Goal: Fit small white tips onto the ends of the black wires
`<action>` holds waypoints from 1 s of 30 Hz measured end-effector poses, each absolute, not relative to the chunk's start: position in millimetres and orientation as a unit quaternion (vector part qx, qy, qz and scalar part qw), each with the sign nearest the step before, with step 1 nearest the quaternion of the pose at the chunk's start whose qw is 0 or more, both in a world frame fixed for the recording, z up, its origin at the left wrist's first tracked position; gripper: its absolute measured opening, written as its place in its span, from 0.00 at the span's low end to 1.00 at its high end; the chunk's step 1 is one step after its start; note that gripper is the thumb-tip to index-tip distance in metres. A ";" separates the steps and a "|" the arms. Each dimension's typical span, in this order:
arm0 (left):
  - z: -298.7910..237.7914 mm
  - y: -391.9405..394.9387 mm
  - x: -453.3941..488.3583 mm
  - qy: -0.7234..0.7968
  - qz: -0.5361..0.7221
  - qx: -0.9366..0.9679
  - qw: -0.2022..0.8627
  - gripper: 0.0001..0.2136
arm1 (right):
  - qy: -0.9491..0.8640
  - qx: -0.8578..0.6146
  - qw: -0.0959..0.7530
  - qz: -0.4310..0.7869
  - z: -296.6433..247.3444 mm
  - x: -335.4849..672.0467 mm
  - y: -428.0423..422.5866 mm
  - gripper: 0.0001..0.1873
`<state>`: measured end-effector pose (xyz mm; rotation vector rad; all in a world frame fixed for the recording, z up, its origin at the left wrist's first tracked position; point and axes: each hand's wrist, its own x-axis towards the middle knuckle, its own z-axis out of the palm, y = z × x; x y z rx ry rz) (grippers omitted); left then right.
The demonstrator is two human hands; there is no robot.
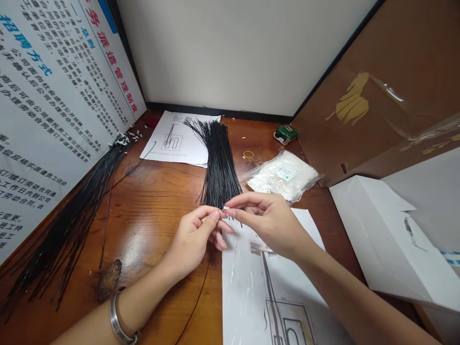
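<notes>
My left hand (pixel 201 231) pinches the end of a thin black wire (pixel 201 286), whose length trails down toward the table's front edge. Close against it, the fingertips of my right hand (pixel 268 218) are closed on a small white connector (pixel 226 208). The two hands almost meet, and I cannot tell whether the wire's end is inside the connector. Just beyond them lies a thick bundle of black wires (pixel 221 163). To the left, another heap of black wires (pixel 77 206) has white connectors (pixel 126 138) at its far ends.
A clear bag of white pieces (pixel 285 175) and a green tape measure (pixel 286 134) lie at the right back. Drawing sheets (pixel 244 287) (pixel 158 148) are on the wooden table (pixel 154 191). A white box (pixel 388 239) stands at the right; a printed board (pixel 64 96) rises at the left.
</notes>
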<state>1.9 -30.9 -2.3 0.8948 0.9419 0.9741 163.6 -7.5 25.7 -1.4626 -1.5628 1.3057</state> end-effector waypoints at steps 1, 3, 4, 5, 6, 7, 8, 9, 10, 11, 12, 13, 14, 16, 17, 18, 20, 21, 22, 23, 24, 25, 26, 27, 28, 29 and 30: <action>-2.5 -30.7 1.9 0.419 0.436 0.400 0.689 0.11 | -0.593 -0.555 0.311 0.495 25.6 163.8 -7.7 0.09; -2.8 -30.4 2.1 0.416 0.434 0.403 0.690 0.11 | -0.593 -0.558 0.307 0.494 25.7 164.1 -8.3 0.10; -2.9 -30.2 2.4 0.416 0.432 0.405 0.691 0.11 | -0.592 -0.560 0.304 0.494 25.9 164.1 -8.6 0.10; -2.9 -30.2 2.6 0.416 0.429 0.408 0.690 0.11 | -0.591 -0.562 0.301 0.494 26.3 164.0 -9.0 0.10; -2.8 -30.1 2.9 0.417 0.426 0.411 0.689 0.11 | -0.590 -0.563 0.299 0.496 26.8 163.6 -9.3 0.10; -2.7 -30.2 3.2 0.418 0.424 0.416 0.688 0.11 | -0.589 -0.563 0.297 0.498 27.3 163.0 -9.6 0.10; -2.7 -30.4 3.4 0.419 0.421 0.422 0.685 0.11 | -0.587 -0.563 0.295 0.500 27.8 162.3 -9.8 0.10; -2.6 -30.6 3.4 0.420 0.419 0.430 0.680 0.11 | -0.586 -0.563 0.293 0.503 28.2 161.5 -9.9 0.10; -2.6 -30.9 3.3 0.423 0.418 0.440 0.673 0.11 | -0.585 -0.562 0.292 0.506 28.4 160.7 -10.0 0.10; -2.6 -31.2 3.1 0.428 0.415 0.450 0.665 0.12 | -0.584 -0.562 0.293 0.508 28.5 159.8 -10.1 0.10; -2.6 -31.5 2.8 0.433 0.412 0.459 0.658 0.12 | -0.582 -0.561 0.294 0.510 28.4 158.9 -10.2 0.10; -2.7 -31.7 2.5 0.438 0.408 0.467 0.651 0.12 | -0.579 -0.560 0.296 0.514 28.2 158.1 -10.2 0.09; -2.8 -31.9 2.1 0.441 0.404 0.473 0.647 0.12 | -0.575 -0.557 0.299 0.520 27.9 157.3 -10.3 0.09; -2.8 -32.1 1.7 0.445 0.396 0.480 0.644 0.12 | -0.569 -0.547 0.307 0.532 27.2 156.0 -10.4 0.09; -2.7 -32.1 1.7 0.444 0.394 0.482 0.644 0.12 | -0.569 -0.540 0.311 0.536 26.8 155.5 -10.4 0.09; -2.5 -32.0 1.7 0.444 0.393 0.484 0.644 0.12 | -0.571 -0.535 0.313 0.538 26.5 155.2 -10.4 0.09; -1.8 -32.0 1.8 0.443 0.392 0.485 0.644 0.12 | -0.580 -0.531 0.314 0.532 25.9 155.0 -10.3 0.09; -1.4 -32.0 1.9 0.442 0.392 0.485 0.645 0.12 | -0.583 -0.534 0.313 0.526 25.7 155.3 -10.2 0.09; -1.0 -32.0 1.9 0.439 0.393 0.483 0.648 0.12 | -0.586 -0.537 0.311 0.521 25.4 155.8 -10.0 0.09; -0.6 -32.1 2.0 0.436 0.395 0.481 0.650 0.11 | -0.589 -0.541 0.308 0.516 25.2 156.6 -9.9 0.09; -0.2 -32.2 2.0 0.434 0.397 0.478 0.653 0.11 | -0.590 -0.545 0.304 0.513 24.8 157.4 -9.8 0.09; 0.2 -32.2 2.0 0.432 0.399 0.475 0.655 0.11 | -0.592 -0.548 0.298 0.511 24.5 158.3 -9.6 0.09; 0.5 -32.2 2.0 0.431 0.400 0.473 0.657 0.11 | -0.593 -0.551 0.293 0.509 24.2 159.2 -9.5 0.10; 0.8 -32.2 2.1 0.430 0.401 0.471 0.657 0.11 | -0.594 -0.554 0.289 0.507 23.9 159.8 -9.4 0.10; 0.8 -32.1 2.2 0.429 0.403 0.469 0.658 0.11 | -0.594 -0.556 0.287 0.505 23.6 160.3 -9.3 0.10; 0.8 -32.0 2.3 0.428 0.404 0.468 0.659 0.11 | -0.594 -0.557 0.288 0.504 23.4 160.4 -9.2 0.10; 0.5 -31.9 2.4 0.424 0.405 0.467 0.662 0.10 | -0.593 -0.558 0.290 0.503 23.3 160.2 -9.1 0.10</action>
